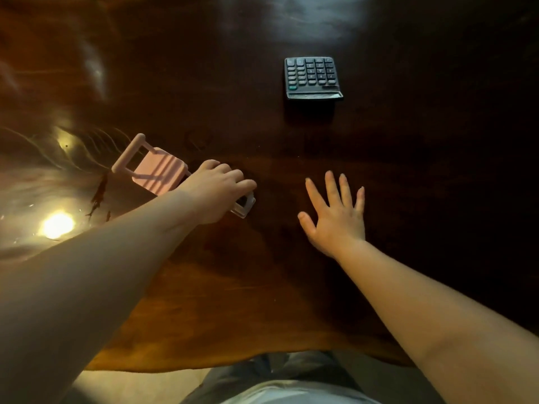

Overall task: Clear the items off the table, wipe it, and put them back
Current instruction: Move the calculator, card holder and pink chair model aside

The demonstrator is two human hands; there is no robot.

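Head view puts my left hand (217, 191) curled over the near end of the pink stand (159, 173), whose long axis runs away to the left. My right hand (335, 217) hovers spread and empty over the surface (233, 287), with the calculator (312, 77) well beyond it.

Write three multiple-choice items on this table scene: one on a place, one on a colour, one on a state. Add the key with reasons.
1. Where is the calculator?
A. far side of the table, beyond the right hand
B. under the left hand
C. on the lap

2. What colour is the stand?
A. green
B. pink
C. black

3. How is the right hand?
A. fisted
B. gripping the calculator
C. open, fingers spread

Key: A, it lies apart, farther out; B, its ribbed body is pink; C, it holds nothing.
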